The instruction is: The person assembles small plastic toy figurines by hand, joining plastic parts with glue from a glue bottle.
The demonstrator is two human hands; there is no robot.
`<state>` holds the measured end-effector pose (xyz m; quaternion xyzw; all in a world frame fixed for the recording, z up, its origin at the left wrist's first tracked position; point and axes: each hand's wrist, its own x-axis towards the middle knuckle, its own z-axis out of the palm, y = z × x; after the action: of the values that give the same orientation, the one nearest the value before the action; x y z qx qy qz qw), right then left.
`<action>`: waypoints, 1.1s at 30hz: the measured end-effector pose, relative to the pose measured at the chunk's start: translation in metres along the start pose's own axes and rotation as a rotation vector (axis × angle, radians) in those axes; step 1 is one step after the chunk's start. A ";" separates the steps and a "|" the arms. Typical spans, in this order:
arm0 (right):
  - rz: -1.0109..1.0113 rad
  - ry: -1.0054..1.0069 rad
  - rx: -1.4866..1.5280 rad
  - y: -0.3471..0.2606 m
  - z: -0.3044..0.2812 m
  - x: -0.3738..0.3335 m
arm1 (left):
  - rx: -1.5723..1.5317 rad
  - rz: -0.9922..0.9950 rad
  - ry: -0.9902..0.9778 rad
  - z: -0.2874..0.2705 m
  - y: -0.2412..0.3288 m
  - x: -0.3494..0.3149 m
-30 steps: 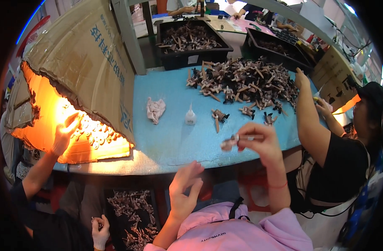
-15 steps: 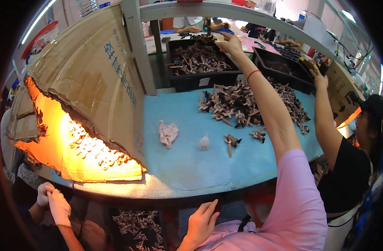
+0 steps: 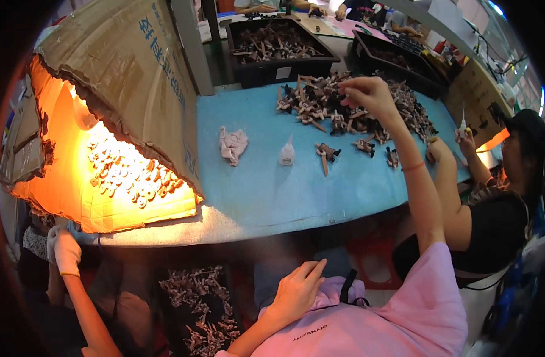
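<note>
My right hand is raised over the near side of a pile of small brown-and-cream figures. Its fingers are loosely bent and apart, and I see nothing between them. Low in front of my body, my left hand has its fingers stretched out and holds nothing visible. On the blue tabletop, a few figures lie apart from the pile, among them a single figure. A small white bottle with a pointed nozzle stands upright left of them. Beside it lies a crumpled pale pink cloth.
Behind the pile stand a black bin of figures and another black bin. A torn cardboard box, brightly lit inside, shelters small ring-shaped parts. Co-workers sit at both sides, one gloved hand at left. A black tray sits below.
My right hand has come back from above the far black bin to over the pile. Another figure now lies apart at right. The right co-worker's arm has lowered, and the view has shifted.
</note>
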<state>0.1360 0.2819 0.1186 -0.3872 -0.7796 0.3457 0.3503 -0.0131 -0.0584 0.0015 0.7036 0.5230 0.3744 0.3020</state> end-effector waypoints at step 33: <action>0.351 -0.124 1.382 0.002 0.096 -0.173 | -0.752 -0.208 0.495 0.008 0.003 0.071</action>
<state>0.1373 0.1104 0.0193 -0.1761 -0.3271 0.8330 0.4099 0.0072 0.0090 0.0148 0.3785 0.4751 0.6627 0.4379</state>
